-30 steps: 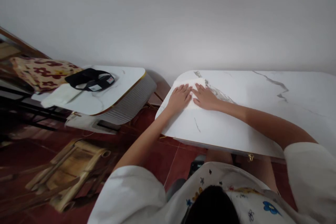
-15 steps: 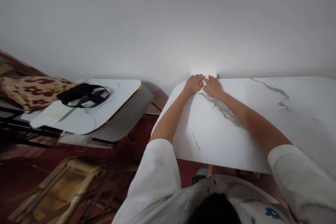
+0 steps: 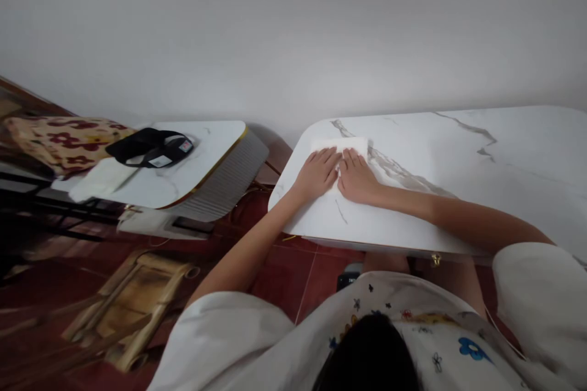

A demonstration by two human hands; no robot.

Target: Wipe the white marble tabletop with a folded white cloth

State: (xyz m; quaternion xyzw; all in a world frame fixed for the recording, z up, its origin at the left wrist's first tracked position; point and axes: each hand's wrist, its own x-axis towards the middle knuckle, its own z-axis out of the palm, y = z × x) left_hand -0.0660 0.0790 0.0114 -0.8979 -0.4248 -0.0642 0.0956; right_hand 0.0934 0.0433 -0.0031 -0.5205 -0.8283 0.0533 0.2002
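A folded white cloth (image 3: pixel 352 143) lies flat on the white marble-patterned tabletop (image 3: pixel 458 165), near its left end. Both of my hands press down on it side by side. My left hand (image 3: pixel 318 172) rests palm down with fingers stretched forward over the cloth. Close beside it, my right hand (image 3: pixel 356 176) also lies flat, fingers extended and angled toward the left. The cloth's far edge shows beyond my fingertips; the part under my palms is hidden.
To the left stands a smaller marble-patterned table (image 3: pixel 215 146) holding a black strapped item (image 3: pixel 153 148), a white cloth (image 3: pixel 103 178) and a floral fabric (image 3: pixel 73 143). A bamboo chair (image 3: pixel 137 299) is on the red floor below. A wall (image 3: pixel 293 30) rises behind both tables.
My hands and the white cloth have slid back from the tabletop's far edge toward me. Both elbows now bend outward more. The view has shifted slightly.
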